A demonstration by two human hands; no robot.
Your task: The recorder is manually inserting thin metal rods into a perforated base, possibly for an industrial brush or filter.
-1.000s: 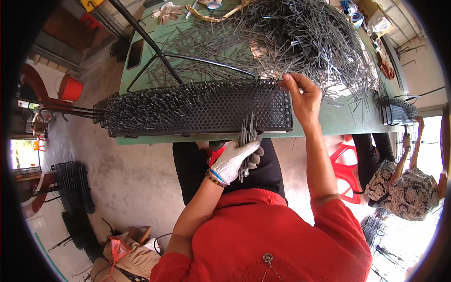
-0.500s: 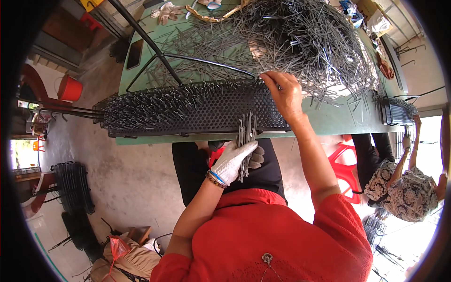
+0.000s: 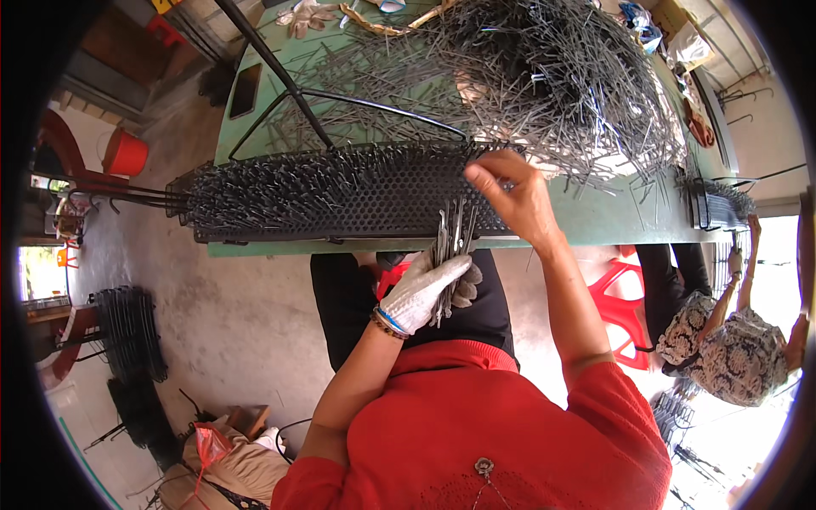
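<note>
**Pins into the perforated rack**

My left hand (image 3: 422,291), in a white glove, is closed around a bundle of thin metal pins (image 3: 453,240), just below the near edge of the black perforated rack (image 3: 340,194). My right hand (image 3: 512,194), bare, has its fingertips pinched together at the right end of that rack, touching its top; whether a pin sits between them I cannot tell. One rack lies before me; a big loose pile of pins (image 3: 561,76), too many to count, lies beyond it on the green table (image 3: 612,217).

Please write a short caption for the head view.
Gloved left hand holds metal pins; bare right hand touches the pin-filled perforated tray.
</note>
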